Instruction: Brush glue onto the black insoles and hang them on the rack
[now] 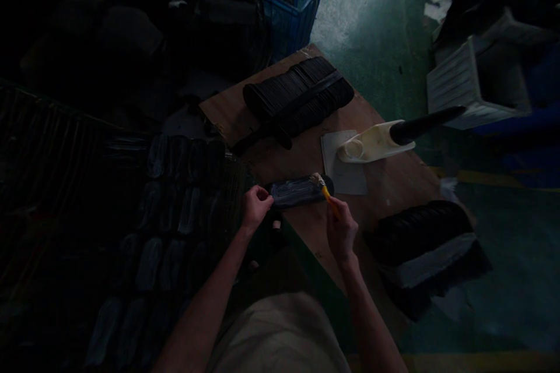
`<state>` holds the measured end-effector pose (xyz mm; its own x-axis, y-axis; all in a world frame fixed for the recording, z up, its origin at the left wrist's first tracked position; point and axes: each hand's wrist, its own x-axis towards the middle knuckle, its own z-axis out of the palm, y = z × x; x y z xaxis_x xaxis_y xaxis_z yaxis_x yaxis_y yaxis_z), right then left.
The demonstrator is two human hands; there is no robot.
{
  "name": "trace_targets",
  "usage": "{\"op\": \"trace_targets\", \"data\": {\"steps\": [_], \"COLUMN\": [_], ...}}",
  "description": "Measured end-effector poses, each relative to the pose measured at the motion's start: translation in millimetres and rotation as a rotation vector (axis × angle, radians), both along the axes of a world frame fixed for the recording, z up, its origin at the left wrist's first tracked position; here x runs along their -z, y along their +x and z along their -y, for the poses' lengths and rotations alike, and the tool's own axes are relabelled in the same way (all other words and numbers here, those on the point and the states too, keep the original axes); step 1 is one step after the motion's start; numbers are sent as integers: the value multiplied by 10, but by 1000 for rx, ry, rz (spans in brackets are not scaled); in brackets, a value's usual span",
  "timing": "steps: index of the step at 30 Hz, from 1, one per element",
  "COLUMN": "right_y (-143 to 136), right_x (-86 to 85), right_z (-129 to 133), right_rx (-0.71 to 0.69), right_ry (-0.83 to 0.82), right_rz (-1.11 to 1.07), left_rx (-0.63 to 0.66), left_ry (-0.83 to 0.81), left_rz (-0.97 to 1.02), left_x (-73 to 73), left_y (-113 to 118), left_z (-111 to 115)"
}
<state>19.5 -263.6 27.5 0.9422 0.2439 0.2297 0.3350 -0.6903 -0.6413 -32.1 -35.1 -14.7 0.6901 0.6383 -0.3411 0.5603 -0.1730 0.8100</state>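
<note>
My right hand (342, 227) is closed round the yellow handle of a brush (326, 189), whose bristles touch the right part of a dark, sole-shaped piece (295, 192). Whitish streaks run along that piece. At its left end, my left hand (257, 208) pinches the edge between thumb and fingers. The piece lies at the near edge of a brown board (312, 221). Behind the brush, a cream-coloured container (371, 143) with a black object sticking out stands on a pale square sheet (356, 183).
A bound stack of black pieces (301, 93) lies at the board's back, and another stack (424, 245) at its right. Rows of streaked pieces (151, 262) fill a rack on the left. A blue crate (286, 20) and a white bin (457, 84) stand beyond.
</note>
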Motion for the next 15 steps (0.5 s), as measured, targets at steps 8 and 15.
{"op": "trace_targets", "data": {"steps": [8,15], "right_y": [-102,-406], "right_x": [-43,-3], "right_z": [198,169], "right_rx": [42,65], "right_ry": [-155,-221], "right_rz": [67,101], "left_rx": [-27,-58], "left_ry": [56,-4], "left_rz": [-9,-2], "left_x": [-4,-20], "left_y": [-9,-4], "left_z": [38,49]}}
